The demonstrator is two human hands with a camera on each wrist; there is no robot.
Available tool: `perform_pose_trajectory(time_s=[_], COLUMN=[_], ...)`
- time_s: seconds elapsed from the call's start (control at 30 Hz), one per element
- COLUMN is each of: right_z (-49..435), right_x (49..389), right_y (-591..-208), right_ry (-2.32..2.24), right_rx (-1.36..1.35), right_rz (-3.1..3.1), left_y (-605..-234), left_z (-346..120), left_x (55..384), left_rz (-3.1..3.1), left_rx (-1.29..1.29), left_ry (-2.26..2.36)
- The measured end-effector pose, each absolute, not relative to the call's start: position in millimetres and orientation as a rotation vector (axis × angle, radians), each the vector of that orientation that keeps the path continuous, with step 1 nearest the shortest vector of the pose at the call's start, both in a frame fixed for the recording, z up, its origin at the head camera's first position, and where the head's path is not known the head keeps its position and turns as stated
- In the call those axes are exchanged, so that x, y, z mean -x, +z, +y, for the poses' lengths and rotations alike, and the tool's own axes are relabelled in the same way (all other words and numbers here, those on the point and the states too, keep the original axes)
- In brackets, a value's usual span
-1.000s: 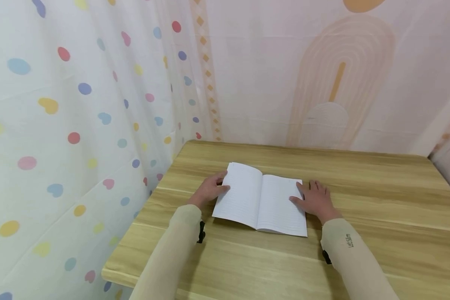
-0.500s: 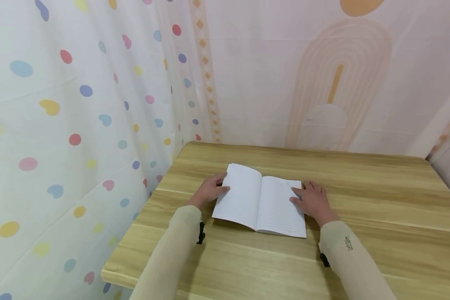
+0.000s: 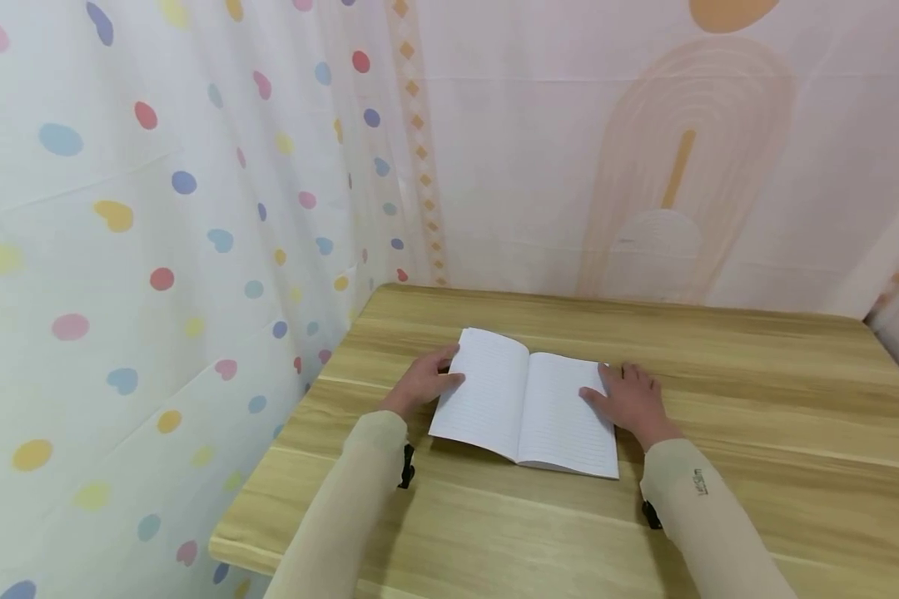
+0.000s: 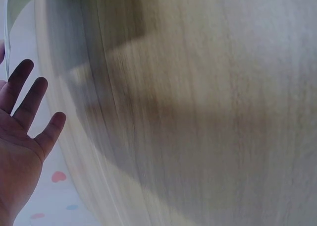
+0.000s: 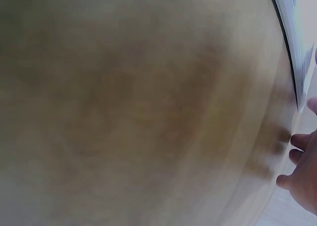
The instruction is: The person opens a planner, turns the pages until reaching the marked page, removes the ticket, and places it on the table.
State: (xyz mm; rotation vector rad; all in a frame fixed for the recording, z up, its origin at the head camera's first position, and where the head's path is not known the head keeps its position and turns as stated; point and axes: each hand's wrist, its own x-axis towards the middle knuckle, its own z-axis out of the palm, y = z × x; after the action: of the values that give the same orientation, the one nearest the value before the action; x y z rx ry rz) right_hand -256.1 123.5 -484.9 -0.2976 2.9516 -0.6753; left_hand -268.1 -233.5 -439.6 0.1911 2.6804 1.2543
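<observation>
An open notebook (image 3: 494,391) with white ruled pages lies on the wooden table, its spine running toward me. My left hand (image 3: 422,383) holds its left edge, thumb over the page and index finger behind it. The other fingers (image 4: 32,104) spread out below that edge in the left wrist view. At the opposite side, my right hand (image 3: 631,401) rests over the right edge. Its thumb lies on the page and the index fingertip is at the upper corner, while the remaining fingers (image 5: 299,141) reach onto the table beside the notebook.
The wooden table (image 3: 757,399) extends beyond the notebook on every side. A white curtain (image 3: 217,333) with coloured dots hangs along the left, and a pale curtain (image 3: 524,191) with an arch print closes off the back.
My right index finger slid inward over the right page's upper corner, then moved back out to the edge. The left hand keeps its place; the view has shifted slightly.
</observation>
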Motion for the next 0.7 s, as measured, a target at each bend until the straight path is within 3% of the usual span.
perform_pose_trajectory(time_s=[0.5, 0.7], right_z=[125.7, 128.0], right_x=[253.3, 262.8], right_y=[-478.2, -472.0], right_ry=[-0.482, -0.826], right_rx=[0.372, 0.340], right_rz=[3.056, 3.011], left_y=[-439.0, -438.0], left_z=[-228.4, -222.9], left_x=[270.8, 272.7], left_rz=[2.685, 2.680], left_rx=[-0.187, -0.178], left_ry=[1.230, 1.234])
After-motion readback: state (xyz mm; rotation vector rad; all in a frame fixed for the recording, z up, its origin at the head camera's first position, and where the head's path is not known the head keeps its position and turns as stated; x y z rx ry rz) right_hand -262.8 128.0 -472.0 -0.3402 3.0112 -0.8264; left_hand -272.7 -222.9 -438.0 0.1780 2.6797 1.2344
